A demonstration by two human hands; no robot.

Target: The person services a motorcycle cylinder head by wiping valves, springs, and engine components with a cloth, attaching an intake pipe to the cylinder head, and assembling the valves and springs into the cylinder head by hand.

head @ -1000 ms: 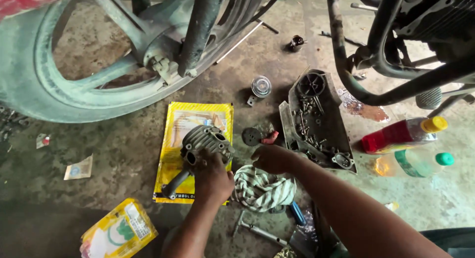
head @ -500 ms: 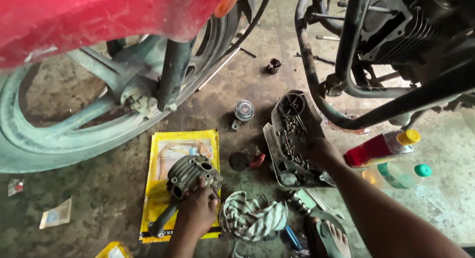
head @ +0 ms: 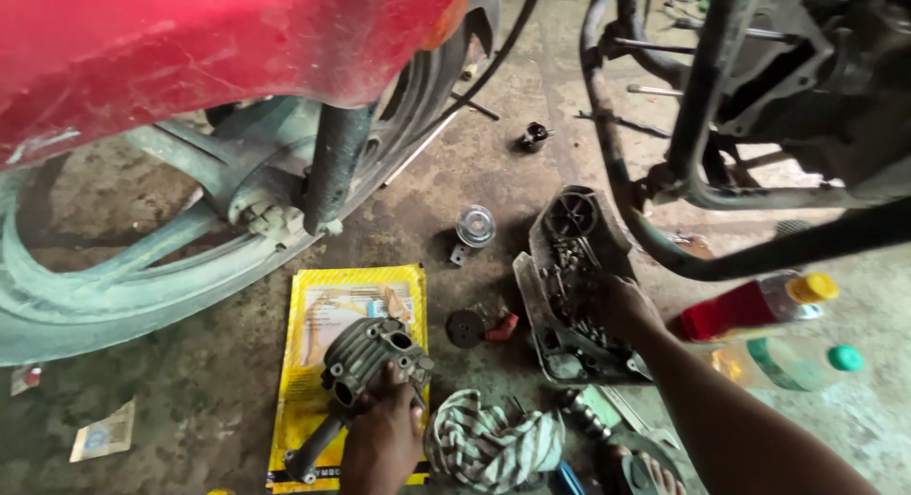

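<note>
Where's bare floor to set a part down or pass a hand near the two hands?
Free: concrete left of the yellow packet, below the wheel; also between the small round cap and the wheel. Crowded: between left hand on the cylinder, the striped rag and the parts tray under the right hand.

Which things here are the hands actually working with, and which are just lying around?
In hand:
left hand on the finned engine cylinder
right hand in the parts tray

Lying about:
striped rag
yellow packet
red bottle
green-capped bottle
</note>
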